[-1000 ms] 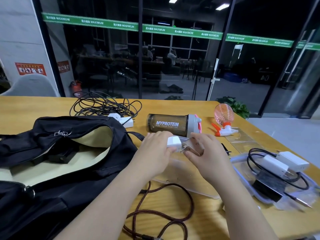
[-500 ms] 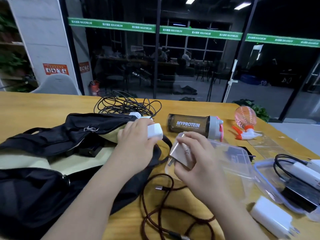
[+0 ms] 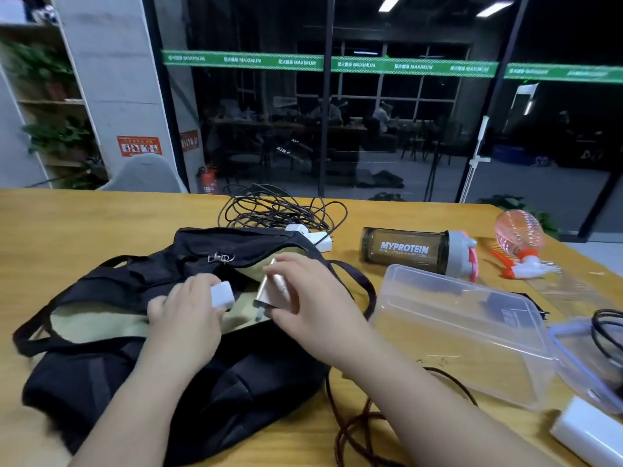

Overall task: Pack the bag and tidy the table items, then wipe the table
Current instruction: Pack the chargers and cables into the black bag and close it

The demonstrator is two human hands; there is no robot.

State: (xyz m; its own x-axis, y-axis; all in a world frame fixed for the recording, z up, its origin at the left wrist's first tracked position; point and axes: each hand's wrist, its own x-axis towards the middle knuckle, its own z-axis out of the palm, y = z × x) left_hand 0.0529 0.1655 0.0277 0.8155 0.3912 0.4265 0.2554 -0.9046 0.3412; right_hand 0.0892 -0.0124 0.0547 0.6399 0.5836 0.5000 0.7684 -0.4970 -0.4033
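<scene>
The left hand (image 3: 188,318) is gripping a small white charger (image 3: 222,294) between its fingertips, and the block is sticking out past the fingers over the open mouth of the black bag (image 3: 135,332). The right hand (image 3: 313,308) is pinching a rose-gold charger (image 3: 274,291) with thumb and curled fingers; the charger is standing tilted, its prongs pointing down toward the bag's pale lining. Both chargers are hanging just beside each other above the opening, apart from the lining as far as can be told. Both forearms are reaching in from the near edge, the left one crossing over the bag's dark near side, the right one passing above a braided brown cable (image 3: 357,429) that is looping on the wooden table (image 3: 67,224). The bag is lying slumped on the left half of the table. To its right a clear plastic box (image 3: 465,335) is sitting empty side up, and behind that a dark shaker bottle (image 3: 418,251) is lying on its side. A pink spray bottle (image 3: 519,244) is lying further right. A tangle of black cable (image 3: 279,210) with a white plug (image 3: 320,239) is resting just behind the bag. Another white charger (image 3: 590,433) is lying at the near right corner.
</scene>
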